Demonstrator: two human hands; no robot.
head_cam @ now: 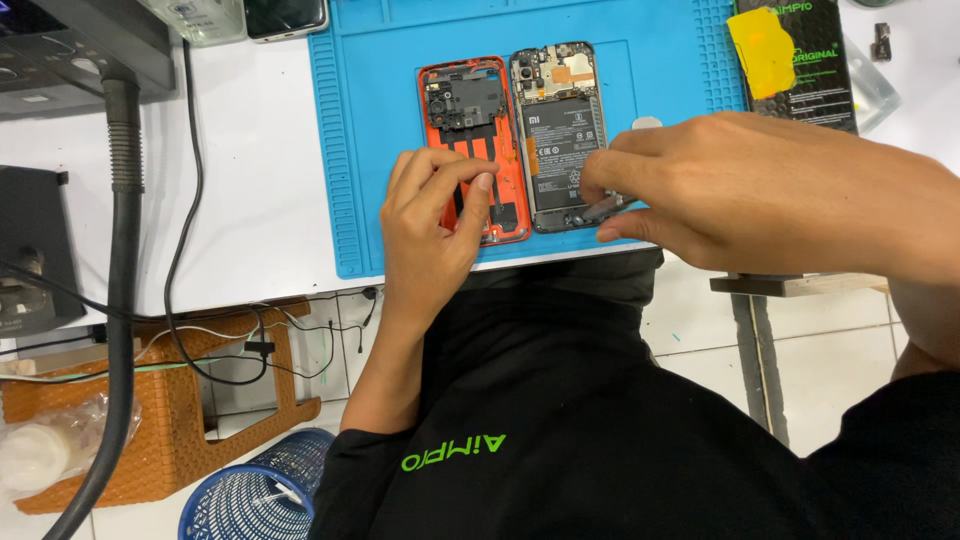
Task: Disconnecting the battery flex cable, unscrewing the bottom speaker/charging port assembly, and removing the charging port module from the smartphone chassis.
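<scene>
Near the blue mat's front edge, the right hand is pinching what looks like tweezers at the opened phone's lower end; the left hand, fingers curled and holding nothing, is resting on the orange back cover beside it.

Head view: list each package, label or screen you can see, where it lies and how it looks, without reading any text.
Package: top right beside the blue mat; flat black rectangle, yellow patch.
Battery label: in the opened phone on the mat; dark rectangle, pale print.
Screen: top edge, left of the mat; dark, glossy, unlit.
</scene>
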